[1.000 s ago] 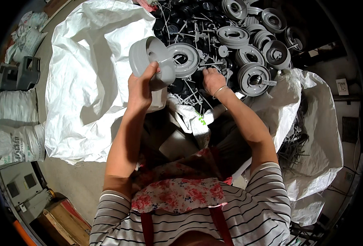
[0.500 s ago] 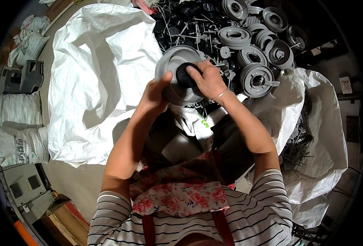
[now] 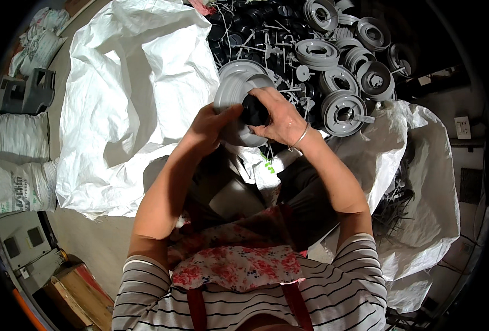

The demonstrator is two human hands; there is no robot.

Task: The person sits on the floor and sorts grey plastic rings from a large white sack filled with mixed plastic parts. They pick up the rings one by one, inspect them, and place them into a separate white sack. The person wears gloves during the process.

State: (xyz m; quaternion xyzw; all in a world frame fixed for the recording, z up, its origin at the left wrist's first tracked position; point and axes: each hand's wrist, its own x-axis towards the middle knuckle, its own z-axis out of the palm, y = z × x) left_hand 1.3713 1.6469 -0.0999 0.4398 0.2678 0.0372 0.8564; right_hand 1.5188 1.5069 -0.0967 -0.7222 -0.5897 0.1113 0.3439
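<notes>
A grey round plastic part (image 3: 232, 91) with a stepped rim is held up in front of me. My left hand (image 3: 211, 126) grips its near left side, with the thumb reaching across to the middle. My right hand (image 3: 283, 121) curls its fingers and thumb around a black round cap (image 3: 254, 112) at the grey part's centre right. Whether the cap sits in the part or only against it is hidden by my fingers. Just beyond lies a heap of black caps (image 3: 235, 40) mixed with thin grey sprues.
Several grey round parts (image 3: 344, 113) are stacked at the far right. A large white woven sack (image 3: 134, 110) spreads open on the left. Another white sack (image 3: 432, 193) at the right holds dark grey sprues (image 3: 393, 201). Wooden boards (image 3: 84, 298) lie at the lower left.
My right hand has shifted its grip from the top of the black cap to around its side. The grey part has tilted, and my left thumb has moved in toward the cap.
</notes>
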